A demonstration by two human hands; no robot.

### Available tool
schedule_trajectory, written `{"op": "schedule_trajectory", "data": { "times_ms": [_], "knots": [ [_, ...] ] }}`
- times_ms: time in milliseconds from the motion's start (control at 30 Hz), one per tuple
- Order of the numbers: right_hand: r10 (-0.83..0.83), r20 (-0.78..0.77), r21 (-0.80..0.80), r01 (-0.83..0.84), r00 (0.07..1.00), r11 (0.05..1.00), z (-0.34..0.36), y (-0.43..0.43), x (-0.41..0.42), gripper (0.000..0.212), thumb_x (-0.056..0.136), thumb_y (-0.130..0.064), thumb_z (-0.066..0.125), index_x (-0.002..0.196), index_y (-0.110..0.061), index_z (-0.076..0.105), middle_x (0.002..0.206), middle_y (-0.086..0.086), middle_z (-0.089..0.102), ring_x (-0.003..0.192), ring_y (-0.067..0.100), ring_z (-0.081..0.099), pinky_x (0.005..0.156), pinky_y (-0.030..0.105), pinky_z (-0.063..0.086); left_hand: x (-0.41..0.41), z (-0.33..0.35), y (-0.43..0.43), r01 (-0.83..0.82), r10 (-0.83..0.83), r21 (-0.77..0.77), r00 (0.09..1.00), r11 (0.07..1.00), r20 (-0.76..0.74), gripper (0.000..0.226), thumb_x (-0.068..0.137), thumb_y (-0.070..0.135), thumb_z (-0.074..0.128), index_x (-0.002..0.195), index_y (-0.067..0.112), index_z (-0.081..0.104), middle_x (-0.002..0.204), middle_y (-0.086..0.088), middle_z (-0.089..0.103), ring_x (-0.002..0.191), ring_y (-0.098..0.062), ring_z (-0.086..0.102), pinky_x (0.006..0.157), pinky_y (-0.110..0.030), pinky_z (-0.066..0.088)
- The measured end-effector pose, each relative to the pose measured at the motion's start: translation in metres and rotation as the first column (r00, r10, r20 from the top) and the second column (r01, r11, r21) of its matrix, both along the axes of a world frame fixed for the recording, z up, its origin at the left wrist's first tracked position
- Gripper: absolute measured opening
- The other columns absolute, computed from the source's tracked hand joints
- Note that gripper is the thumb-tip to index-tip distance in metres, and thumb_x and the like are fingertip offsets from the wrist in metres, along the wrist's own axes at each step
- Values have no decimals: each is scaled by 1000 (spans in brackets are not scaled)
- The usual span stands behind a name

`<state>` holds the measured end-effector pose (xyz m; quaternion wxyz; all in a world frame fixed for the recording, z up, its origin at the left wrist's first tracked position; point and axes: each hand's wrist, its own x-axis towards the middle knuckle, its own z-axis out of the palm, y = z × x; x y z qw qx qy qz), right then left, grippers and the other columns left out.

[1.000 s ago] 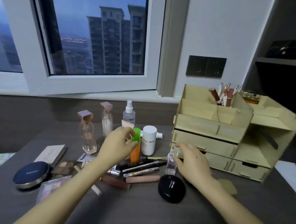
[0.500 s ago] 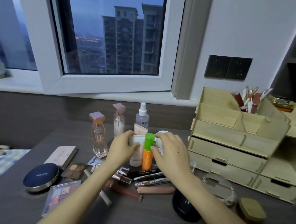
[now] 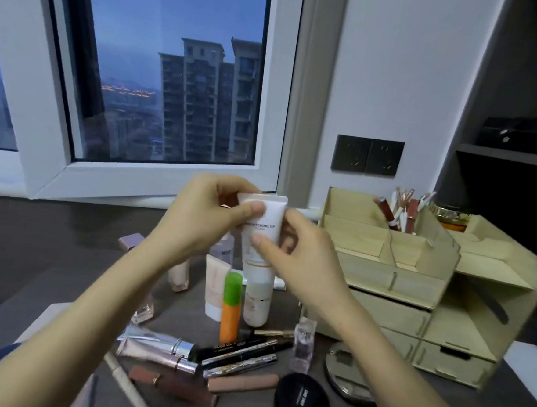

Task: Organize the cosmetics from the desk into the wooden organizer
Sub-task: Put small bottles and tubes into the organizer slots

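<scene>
White, soft-walled plastic: the tube is standing upright in the air between my two hands, crimped end up. My left grip is clamped on its upper part, thumb lying across the front just under the crimp and fingers curling behind. My right grip is pinching the middle from the right, thumb on the printed face. Where the tube's lower end stops I cannot tell, since it is overlapping a white bottle behind it.

I am judging this as the handover before stowing. The wooden organizer is sitting to the right, near my right hand, so that hand should be taking the whole weight while the left is letting go. A tube this soft is going to buckle if squeezed mid-body, so I should be holding lightly and close to the stiffer lower end.

Directly below, the orange tube with the green cap and a pale pink tube are standing on the counter. I should be carrying the tube rightward at this height rather than dipping, so nothing gets knocked over. The open-topped front compartments look like the easiest drop. The far one already holds lip pencils.
</scene>
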<state>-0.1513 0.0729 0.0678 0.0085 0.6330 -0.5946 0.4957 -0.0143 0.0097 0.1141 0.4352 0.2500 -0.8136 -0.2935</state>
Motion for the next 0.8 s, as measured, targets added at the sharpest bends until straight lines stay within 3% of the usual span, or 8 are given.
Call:
{"op": "schedule_trajectory", "data": {
  "times_ms": [67, 167, 300, 433, 533, 667, 767, 800],
  "knots": [
    [-14, 84, -15, 15, 996, 1000, 15, 6, -24, 21, 76, -27, 72, 93, -17, 65, 63, -16, 60, 53, 1, 49, 52, 18, 37, -25, 12, -3, 113, -113, 10, 994, 994, 6, 12, 84, 9, 63, 93, 3, 67, 78, -7, 68, 63, -3, 60, 58, -12, 51],
    [-151, 136, -76, 162, 979, 984, 35, 9, -67, 19, 76, -22, 73, 92, -20, 64, 82, -6, 69, 59, 4, 57, 56, 27, 46, -64, 13, -19, 156, -155, 26, 987, 987, -33, 12, 87, 12, 61, 98, 9, 65, 88, -6, 68, 74, -14, 66, 68, -24, 59],
    [-316, 257, -108, 352, 913, 930, 58, -18, -130, 16, 73, -22, 69, 81, -22, 56, 81, 5, 69, 72, 32, 66, 59, 44, 57, -108, -2, -48, 112, -110, 138, 994, 984, -21, 7, 89, 11, 58, 87, 16, 62, 78, -2, 63, 66, -12, 60, 58, -13, 53],
    [-412, 126, 47, 409, 903, 911, 70, -66, -170, 17, 67, -18, 66, 77, -20, 53, 76, 3, 67, 71, 30, 67, 61, 47, 58, -148, -20, -81, 17, -41, 183, 991, 983, 130, 9, 85, 13, 60, 78, 19, 61, 75, 0, 61, 66, -14, 55, 71, -25, 47],
    [-489, -60, 174, 492, 870, 853, 70, -99, -187, 12, 67, -11, 63, 71, -11, 51, 78, 10, 67, 70, 33, 67, 61, 40, 56, -173, -27, -98, -8, -32, 175, 975, 985, 221, 5, 84, 15, 59, 84, 16, 64, 81, -1, 63, 72, -15, 57, 70, -23, 44],
    [-553, -102, 311, 554, 827, 772, 58, -131, -200, 15, 73, -10, 57, 64, -11, 46, 71, 13, 66, 72, 30, 66, 55, 30, 47, -199, -36, -113, -35, -16, 168, 956, 985, 294, 2, 82, 18, 59, 81, 18, 60, 88, -3, 65, 73, -16, 58, 70, -23, 47],
    [-565, -125, 382, 565, 816, 731, 49, -143, -200, 23, 76, -6, 51, 53, -10, 55, 37, 2, 57, 72, 20, 68, 64, 25, 51, -212, -42, -118, -29, -29, 177, 948, 984, 316, 5, 81, 13, 58, 84, 17, 56, 76, 4, 57, 56, -11, 54, 46, -10, 44],
    [-566, -139, 410, 567, 813, 714, 47, -146, -199, 27, 76, -6, 52, 49, -10, 55, 34, 1, 55, 71, 20, 68, 69, 27, 53, -214, -43, -119, -28, -32, 186, 951, 982, 308, 7, 81, 11, 56, 82, 17, 55, 73, 4, 55, 52, -10, 53, 38, -9, 41]
  ]
}}
